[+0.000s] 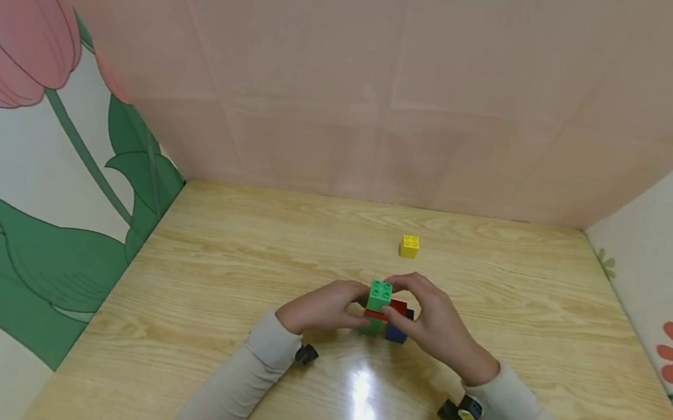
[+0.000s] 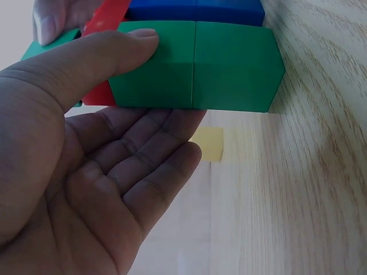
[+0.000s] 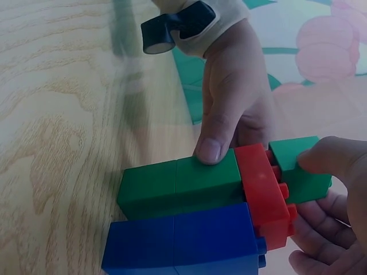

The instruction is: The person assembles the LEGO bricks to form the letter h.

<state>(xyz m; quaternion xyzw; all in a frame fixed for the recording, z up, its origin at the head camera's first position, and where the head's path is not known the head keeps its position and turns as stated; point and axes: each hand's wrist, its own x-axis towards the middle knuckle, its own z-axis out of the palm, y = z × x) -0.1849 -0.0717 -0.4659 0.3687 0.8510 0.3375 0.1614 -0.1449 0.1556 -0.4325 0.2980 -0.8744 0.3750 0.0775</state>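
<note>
A toy-brick build stands on the table: a column of two green bricks (image 3: 178,186) beside a column of two blue bricks (image 3: 180,243). Across their tops lies a red brick (image 3: 261,192), offset so that blue studs show past it. My left hand (image 1: 327,306) grips the green column, thumb on the near side and fingers behind. Between the thumb and fingers of my right hand (image 1: 441,323) is a smaller green brick (image 1: 380,295), just over the green-column end of the red one. Red studs show at its lower edge in the right wrist view, and it looks slightly tilted.
A yellow brick (image 1: 410,247) sits farther back on the wooden table (image 1: 255,242). Behind is a pink cloth backdrop (image 1: 382,102), with flower-printed panels at both sides. Black wrist devices (image 1: 460,411) hang at both cuffs.
</note>
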